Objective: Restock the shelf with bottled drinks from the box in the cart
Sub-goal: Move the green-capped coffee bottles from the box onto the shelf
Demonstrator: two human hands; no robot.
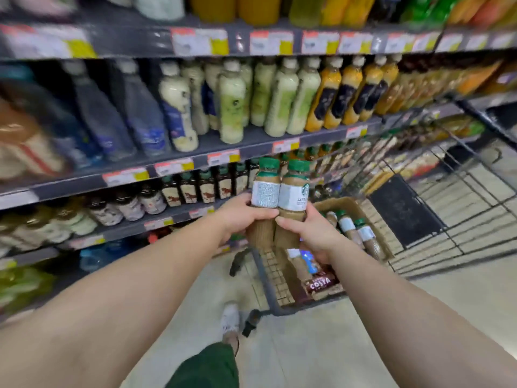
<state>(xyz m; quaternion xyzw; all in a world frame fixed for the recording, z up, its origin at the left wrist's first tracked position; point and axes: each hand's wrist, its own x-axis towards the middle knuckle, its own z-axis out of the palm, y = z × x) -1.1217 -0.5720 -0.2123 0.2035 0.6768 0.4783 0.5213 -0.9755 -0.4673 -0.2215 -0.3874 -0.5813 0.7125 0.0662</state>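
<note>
Green-capped coffee bottles are standing upright, side by side and touching. Left hand [237,217] is gripping the left bottle [264,197]; right hand [310,233] is gripping the right bottle [293,194], above the cardboard box [352,205].

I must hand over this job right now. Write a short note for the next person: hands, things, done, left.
Left hand grips one green-capped coffee bottle; right hand grips a second bottle, both upright, side by side above the cart.
The cardboard box in the cart has at least two more bottles lying in it.
Done: two bottles lifted out.
Left: put these two on the shelf, then the rest.
</note>
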